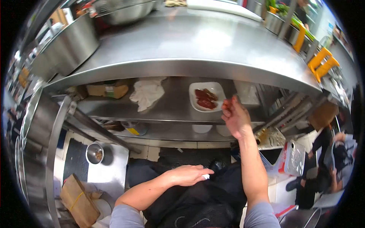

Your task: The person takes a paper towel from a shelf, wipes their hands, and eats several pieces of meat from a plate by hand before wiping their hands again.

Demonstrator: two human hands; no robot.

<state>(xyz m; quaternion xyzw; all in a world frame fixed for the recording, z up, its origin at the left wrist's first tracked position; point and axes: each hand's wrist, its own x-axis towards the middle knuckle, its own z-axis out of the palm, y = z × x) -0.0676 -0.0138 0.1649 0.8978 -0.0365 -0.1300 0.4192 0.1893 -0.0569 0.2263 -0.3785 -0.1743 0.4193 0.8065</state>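
My right hand (pixel 236 117) is raised beside the right rim of a white dish (pixel 193 99) on the shelf under the steel counter. Its fingers are curled together, and something reddish shows at the fingertips, too small to make out. Dark red pieces of meat (pixel 206 99) lie in the dish. Lower down, in front of my dark apron (pixel 182 205), my left hand (pixel 188 175) is closed. A small white wad (pixel 205 176), perhaps tissue or cloth, pokes out from its fingers.
A steel counter (pixel 159 45) spans the view above the shelf. A crumpled white cloth (pixel 147 93) and a cardboard box (pixel 107 90) lie left of the dish. A metal bowl (pixel 94 153) stands low at left. Another person (pixel 323 167) is at the right edge.
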